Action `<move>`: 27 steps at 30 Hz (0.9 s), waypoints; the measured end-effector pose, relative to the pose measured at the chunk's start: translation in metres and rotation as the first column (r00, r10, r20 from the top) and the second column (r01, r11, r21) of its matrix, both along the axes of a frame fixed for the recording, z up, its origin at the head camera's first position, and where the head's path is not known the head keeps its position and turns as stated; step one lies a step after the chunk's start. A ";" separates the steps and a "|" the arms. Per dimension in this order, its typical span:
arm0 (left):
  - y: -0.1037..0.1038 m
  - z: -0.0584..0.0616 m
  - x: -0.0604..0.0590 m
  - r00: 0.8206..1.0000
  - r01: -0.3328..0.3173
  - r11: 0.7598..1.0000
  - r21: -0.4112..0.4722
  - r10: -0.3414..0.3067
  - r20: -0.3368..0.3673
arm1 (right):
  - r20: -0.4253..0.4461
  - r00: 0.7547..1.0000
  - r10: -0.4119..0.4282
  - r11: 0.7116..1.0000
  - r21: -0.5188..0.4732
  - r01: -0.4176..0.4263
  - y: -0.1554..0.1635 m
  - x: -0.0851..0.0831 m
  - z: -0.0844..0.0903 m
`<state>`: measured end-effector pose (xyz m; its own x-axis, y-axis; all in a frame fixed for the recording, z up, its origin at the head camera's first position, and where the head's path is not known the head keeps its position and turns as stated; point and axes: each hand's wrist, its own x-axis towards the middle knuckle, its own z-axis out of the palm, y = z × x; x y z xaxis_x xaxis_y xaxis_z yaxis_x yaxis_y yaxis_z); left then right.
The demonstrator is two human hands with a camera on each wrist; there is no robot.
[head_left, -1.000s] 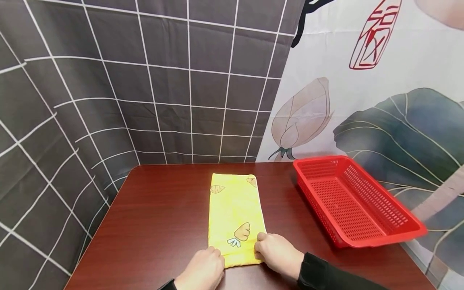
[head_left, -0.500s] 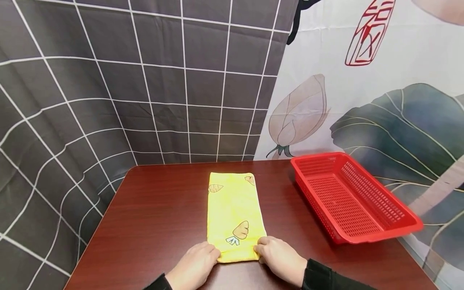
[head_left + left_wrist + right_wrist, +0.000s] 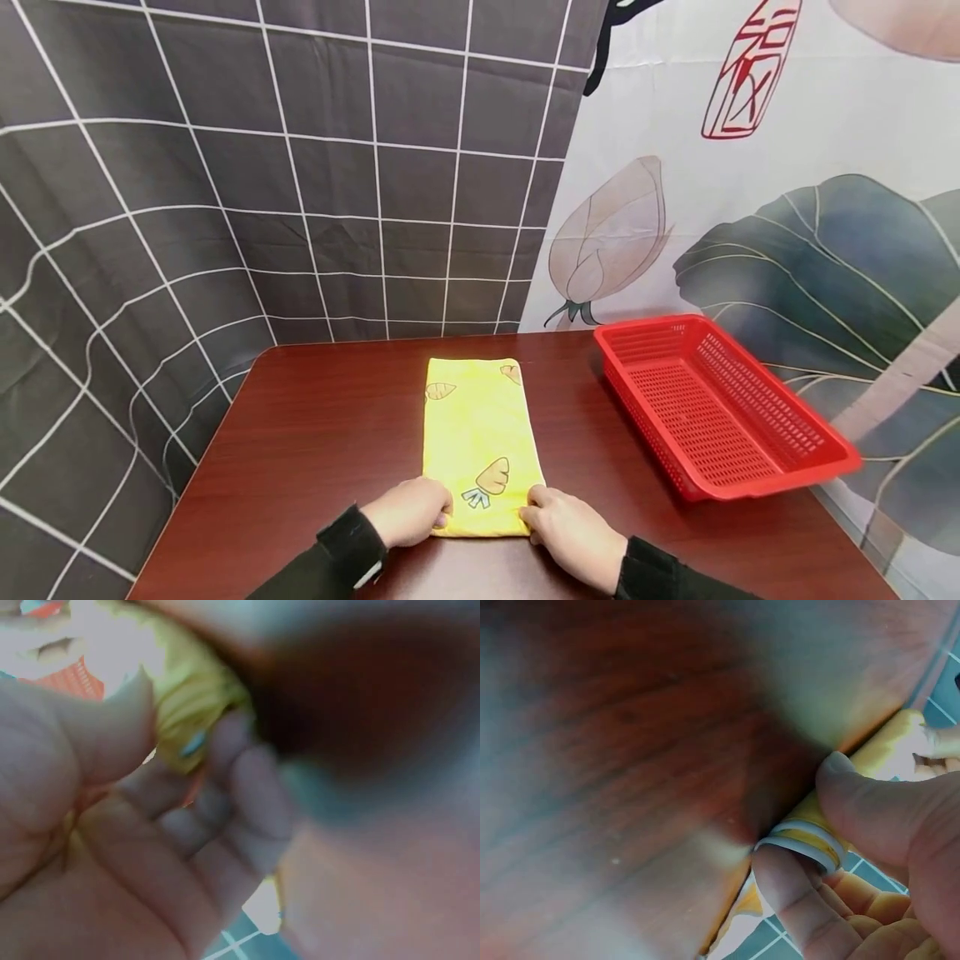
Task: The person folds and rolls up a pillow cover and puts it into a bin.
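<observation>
A soft yellow towel, folded into a long narrow rectangle and printed with small orange carrots, lies flat on a glossy dark reddish-brown wooden table, running lengthwise away from the person with its near short edge close to the table's front. The left hand pinches the near left corner of the cloth; the wrist view shows its fingers curled with the thumb over yellow fabric, though blurred. The right hand pinches the near right corner, thumb on top and a finger beneath the layered, white-edged hem. Both arms wear dark sleeves. To the right of the towel, apart from it, sits a shallow rectangular red plastic basket with perforated mesh walls and floor, angled on the tabletop.
</observation>
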<state>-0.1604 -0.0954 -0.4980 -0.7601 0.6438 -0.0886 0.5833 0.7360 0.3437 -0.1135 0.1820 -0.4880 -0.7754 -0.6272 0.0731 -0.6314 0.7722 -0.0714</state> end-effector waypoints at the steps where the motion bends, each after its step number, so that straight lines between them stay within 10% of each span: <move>1: 0.002 -0.002 -0.003 1.000 0.002 0.999 -0.045 -0.002 -0.010 | 0.011 1.000 -0.003 1.000 0.004 0.003 -0.001 -0.001 0.000; 10: 0.020 0.026 -0.009 0.959 -0.275 0.934 -0.229 0.248 -0.138 | -0.041 0.999 0.004 1.000 0.005 -0.004 -0.002 -0.002 0.001; 22: 0.021 0.005 -0.024 0.968 -0.242 0.934 -0.262 0.215 -0.128 | -0.376 0.924 0.067 0.987 0.159 -0.007 -0.002 0.007 -0.005; 27: 0.013 -0.013 -0.034 0.967 -0.255 0.938 -0.236 0.247 -0.062 | -0.349 0.936 0.053 0.980 0.196 0.017 -0.003 0.013 -0.003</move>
<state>-0.1943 -0.0821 -0.5112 -0.8990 0.3943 -0.1908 0.3763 0.9181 0.1242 -0.1004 0.1786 -0.4909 -0.7105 -0.6702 0.2147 -0.6026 0.7369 0.3063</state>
